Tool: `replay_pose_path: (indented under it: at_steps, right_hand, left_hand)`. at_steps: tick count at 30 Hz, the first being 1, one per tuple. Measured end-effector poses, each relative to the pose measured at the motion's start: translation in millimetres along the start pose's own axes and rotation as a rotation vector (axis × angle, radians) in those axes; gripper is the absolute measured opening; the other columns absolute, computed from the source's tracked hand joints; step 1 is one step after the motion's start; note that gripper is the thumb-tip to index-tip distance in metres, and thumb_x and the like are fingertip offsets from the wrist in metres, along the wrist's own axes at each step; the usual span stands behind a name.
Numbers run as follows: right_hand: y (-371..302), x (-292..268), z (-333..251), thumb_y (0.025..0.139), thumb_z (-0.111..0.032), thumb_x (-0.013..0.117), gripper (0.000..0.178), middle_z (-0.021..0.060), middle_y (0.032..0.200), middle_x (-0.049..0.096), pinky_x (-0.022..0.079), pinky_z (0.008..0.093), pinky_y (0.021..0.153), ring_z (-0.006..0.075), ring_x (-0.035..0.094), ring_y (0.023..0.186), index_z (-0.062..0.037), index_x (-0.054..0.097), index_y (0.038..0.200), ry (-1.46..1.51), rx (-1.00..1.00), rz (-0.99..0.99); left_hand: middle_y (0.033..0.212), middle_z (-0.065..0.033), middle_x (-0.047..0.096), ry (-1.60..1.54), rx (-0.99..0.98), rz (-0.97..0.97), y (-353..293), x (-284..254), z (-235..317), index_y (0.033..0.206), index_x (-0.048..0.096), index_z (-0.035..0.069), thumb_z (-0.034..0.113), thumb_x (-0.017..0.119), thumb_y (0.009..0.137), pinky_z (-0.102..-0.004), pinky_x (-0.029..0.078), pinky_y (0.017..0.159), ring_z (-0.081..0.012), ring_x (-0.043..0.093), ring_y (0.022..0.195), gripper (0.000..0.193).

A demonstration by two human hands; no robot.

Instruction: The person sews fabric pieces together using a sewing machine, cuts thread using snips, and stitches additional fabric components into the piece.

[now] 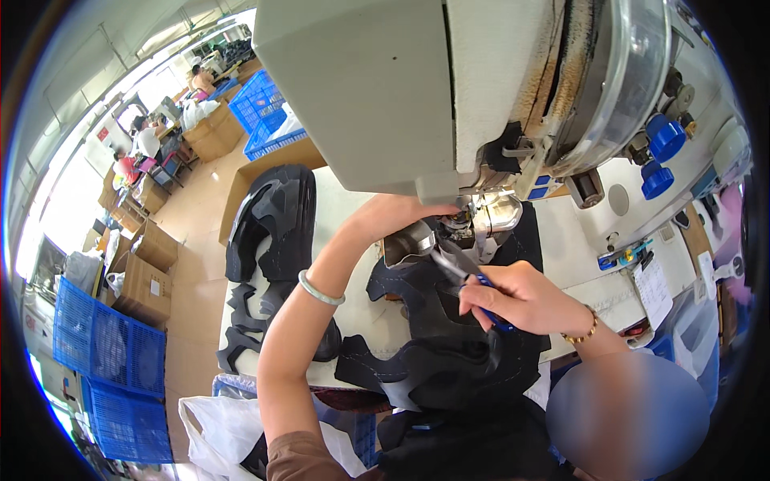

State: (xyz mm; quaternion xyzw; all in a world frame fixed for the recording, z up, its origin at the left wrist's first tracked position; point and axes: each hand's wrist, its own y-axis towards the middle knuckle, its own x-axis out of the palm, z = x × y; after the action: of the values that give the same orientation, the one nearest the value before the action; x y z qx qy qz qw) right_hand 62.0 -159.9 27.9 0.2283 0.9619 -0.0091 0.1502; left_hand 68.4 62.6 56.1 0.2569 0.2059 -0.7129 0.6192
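A pair of scissors (455, 265) with blue handles is gripped in my right hand (523, 298), its blades pointing up and left toward the needle area of a sewing machine (361, 96). My left hand (409, 212) reaches under the machine head, close to the metal presser parts (459, 220). Its fingers are mostly hidden there, so what they hold cannot be made out. A curved metal plate (409, 243) sits just below that hand. Black cut shoe-upper-like pieces (449, 373) with stitched lines spread below the scissors, toward my body.
More black pieces (281, 212) lie stacked at the table's left. Blue crates (108, 337) and cardboard boxes (144, 293) stand on the floor at left. A white bag (220, 433) hangs near my left arm. Written paper (654, 293) lies at right. People sit working far off.
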Motion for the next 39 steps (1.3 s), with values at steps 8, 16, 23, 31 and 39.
replay_pose_path:
  at_steps: [8,16,23,31,39]
  right_hand:
    - [-15.8,3.9,5.1,0.083,-0.023,0.065,0.026,0.0059,0.077,0.052,0.041,0.0322,0.051,0.0228,0.053,0.057,-0.0046,0.055,0.098,-1.003,-0.285,0.563]
    - [-7.2,-2.6,27.9,0.074,-0.011,0.069,0.027,0.0036,0.076,0.052,0.041,0.0305,0.052,0.0202,0.053,0.058,-0.0073,0.055,0.097,-0.757,-0.419,0.546]
    - [20.5,-7.9,29.1,0.066,-0.004,0.064,0.045,0.0009,0.072,0.055,0.042,0.0299,0.052,0.0172,0.054,0.059,-0.0088,0.061,0.110,-1.096,-0.657,0.706]
    - [34.7,3.4,2.2,0.072,-0.011,0.060,0.038,-0.0027,0.062,0.048,0.039,0.0238,0.051,0.0097,0.051,0.056,0.0008,0.061,0.108,-1.674,-0.569,0.606]
    - [43.9,-12.7,3.4,0.072,-0.008,0.061,0.023,0.0005,0.063,0.051,0.043,0.0251,0.051,0.0122,0.055,0.055,0.0020,0.058,0.092,-1.614,-0.656,0.486]
  left_hand:
    - [0.086,-0.0060,0.061,0.033,0.236,0.359,1.6,22.0,-10.5,0.101,0.059,0.000,0.009,0.061,0.081,-0.0287,0.047,0.069,-0.0130,0.056,0.079,0.022]
    - [0.090,-0.0014,0.060,-0.432,0.053,0.517,-19.4,39.4,-41.2,0.096,0.060,-0.003,0.007,0.061,0.085,-0.0241,0.043,0.077,-0.0081,0.052,0.085,0.015]
    - [0.079,-0.0065,0.055,-0.171,0.317,0.670,-34.2,59.3,-36.8,0.086,0.057,-0.003,0.006,0.065,0.082,-0.0258,0.043,0.067,-0.0151,0.051,0.071,0.013]
    - [0.079,-0.0007,0.058,-0.495,0.054,0.643,-36.6,58.1,-32.4,0.089,0.059,-0.001,0.011,0.063,0.086,-0.0217,0.042,0.066,-0.0067,0.050,0.074,0.013]
    - [0.082,0.0016,0.059,-0.729,-0.009,0.524,-35.3,48.4,-37.3,0.094,0.061,-0.002,0.013,0.062,0.088,-0.0192,0.041,0.065,-0.0034,0.050,0.076,0.016]
